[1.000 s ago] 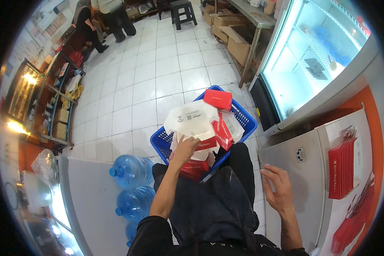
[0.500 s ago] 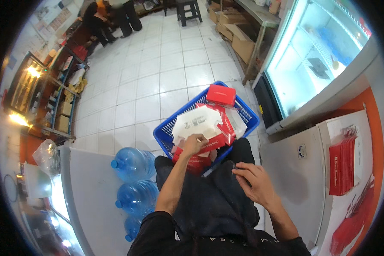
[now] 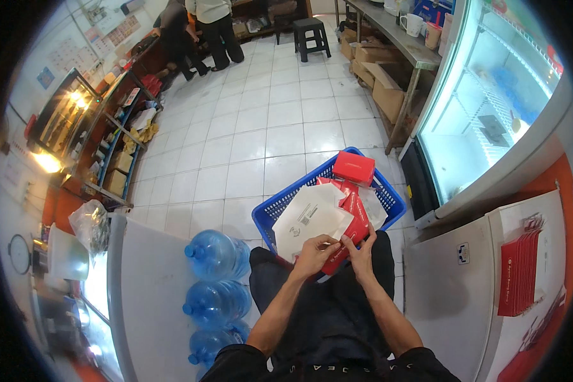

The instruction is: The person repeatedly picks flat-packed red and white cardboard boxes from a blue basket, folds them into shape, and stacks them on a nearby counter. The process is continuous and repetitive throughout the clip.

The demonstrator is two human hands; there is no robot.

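A flat red-and-white carton (image 3: 309, 216) lies over a blue plastic basket (image 3: 388, 184), between my knees. My left hand (image 3: 317, 254) is closed on the carton's near edge, thumb and fingers pinched together. Beside it my right hand (image 3: 363, 256) grips the red flap of the same carton, thumb on top. The two hands almost meet at this edge. A folded red box (image 3: 354, 168) rests at the basket's far corner. More red cartons lie under the held one and are partly hidden.
Large blue water bottles (image 3: 216, 254) lie at my left beside a white appliance (image 3: 153, 286). On my right, a stack of flat red cartons (image 3: 517, 274) sits on a white cabinet (image 3: 452, 274). A lit glass-door fridge (image 3: 471, 134) is farther right. Two people (image 3: 216, 38) stand far off.
My right hand has come from over my lap onto the carton's red flap. My left hand stays at its near edge. The whole view has shifted, showing more of the room's far end.
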